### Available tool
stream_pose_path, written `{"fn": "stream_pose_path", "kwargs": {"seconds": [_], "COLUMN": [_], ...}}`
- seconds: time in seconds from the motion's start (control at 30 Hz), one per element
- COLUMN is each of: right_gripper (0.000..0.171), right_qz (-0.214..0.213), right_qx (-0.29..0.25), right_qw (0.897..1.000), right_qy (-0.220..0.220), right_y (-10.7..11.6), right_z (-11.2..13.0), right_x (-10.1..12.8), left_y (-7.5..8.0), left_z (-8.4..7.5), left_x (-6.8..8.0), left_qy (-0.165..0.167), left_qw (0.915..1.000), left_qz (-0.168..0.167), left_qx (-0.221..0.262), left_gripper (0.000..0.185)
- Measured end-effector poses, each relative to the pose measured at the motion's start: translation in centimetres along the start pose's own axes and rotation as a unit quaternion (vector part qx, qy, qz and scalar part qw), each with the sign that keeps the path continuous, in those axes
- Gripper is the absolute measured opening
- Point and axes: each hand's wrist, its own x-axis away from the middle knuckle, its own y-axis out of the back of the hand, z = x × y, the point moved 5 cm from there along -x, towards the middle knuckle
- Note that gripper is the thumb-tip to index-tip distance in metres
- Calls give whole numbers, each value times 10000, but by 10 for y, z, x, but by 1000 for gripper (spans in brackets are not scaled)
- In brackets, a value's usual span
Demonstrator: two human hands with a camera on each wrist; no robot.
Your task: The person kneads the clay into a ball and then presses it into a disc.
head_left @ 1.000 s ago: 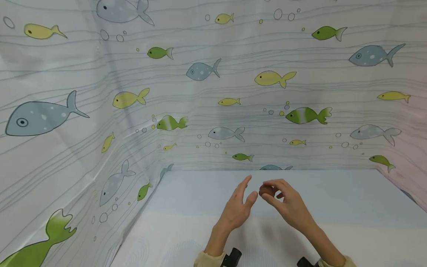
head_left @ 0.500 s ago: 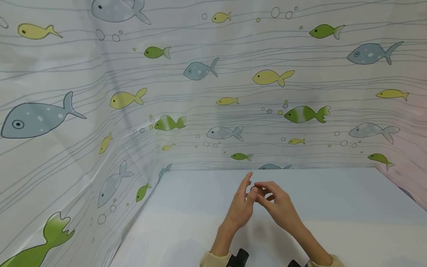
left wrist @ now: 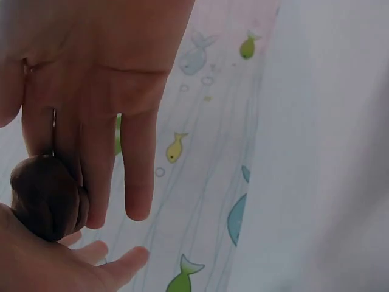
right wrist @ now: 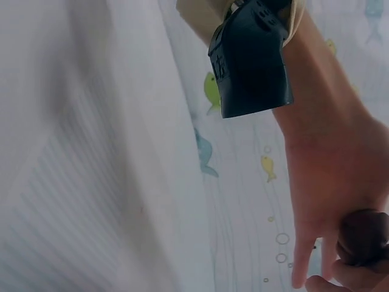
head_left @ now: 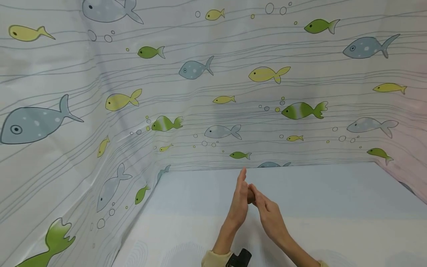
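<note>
Small dark-brown rounded lump [head_left: 250,195] pressed between both flat palms.
Left hand [head_left: 240,202] and right hand [head_left: 268,215], fingers straight; uneven pressure could squirt it out.

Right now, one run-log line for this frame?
left hand: flat, fingers straight, pressing brown lump | right hand: pressing lump from opposite side | lump: between hands, above table

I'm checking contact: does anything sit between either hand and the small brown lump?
Nothing visible does. The brown lump lies directly between the left hand and the right hand, touching the straight left fingers and the right palm, above the pale table.
</note>
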Motion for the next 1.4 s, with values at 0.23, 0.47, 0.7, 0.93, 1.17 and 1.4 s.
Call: {"fn": "stream_pose_path", "kwargs": {"seconds": [0.23,0.47,0.7,0.93,1.17,1.4], "right_gripper": [47,47,47,56,59,64], "right_qz": [95,149,178,440,344,369], "right_qx": [-210,-156,-522,-1100,-1169,-1556], "right_qw": [9995,9990,9974,9906,9891,9838], "right_qy": [-198,-389,-471,-681,-826,-807], "right_y": [-5,-13,-15,-11,0,13], "right_z": [6,13,19,16,10,0], "right_x": [3,11,12,10,4,-2], "left_y": [9,23,27,12,-9,-27], "left_z": [0,3,1,0,-4,-3], "left_x": [-1,-4,-4,-2,1,7], "left_qy": [-70,90,-19,-121,-248,-201], "left_qw": [9999,9987,9977,9996,9980,9976], "left_qz": [-140,-397,-457,-48,282,416], "left_qx": [-25,303,498,261,514,524], "left_gripper": [61,62,60,57,61,63]}}
